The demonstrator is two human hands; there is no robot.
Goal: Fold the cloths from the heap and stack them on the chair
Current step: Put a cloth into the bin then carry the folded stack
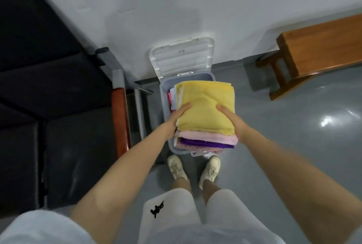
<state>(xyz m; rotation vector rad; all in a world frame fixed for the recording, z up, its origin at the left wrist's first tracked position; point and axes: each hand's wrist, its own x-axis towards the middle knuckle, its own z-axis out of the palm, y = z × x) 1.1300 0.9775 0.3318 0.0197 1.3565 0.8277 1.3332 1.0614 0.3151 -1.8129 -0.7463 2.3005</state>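
Note:
I hold a stack of folded cloths between both hands, above an open grey bin (164,94) on the floor. A yellow cloth (205,104) lies on top, over a pink cloth (207,137), a purple cloth (203,143) and a patterned one (195,148). My left hand (176,120) grips the stack's left side with the thumb on the yellow cloth. My right hand (233,122) grips the right side the same way. More cloths (172,98) show inside the bin. The black padded chair (49,87) fills the left side.
The bin's white lid (182,57) leans open against the white wall. The chair has a red-brown armrest (120,120) and grey metal frame beside the bin. A wooden bench (313,47) stands at the right. My feet (194,167) stand on grey floor just behind the bin.

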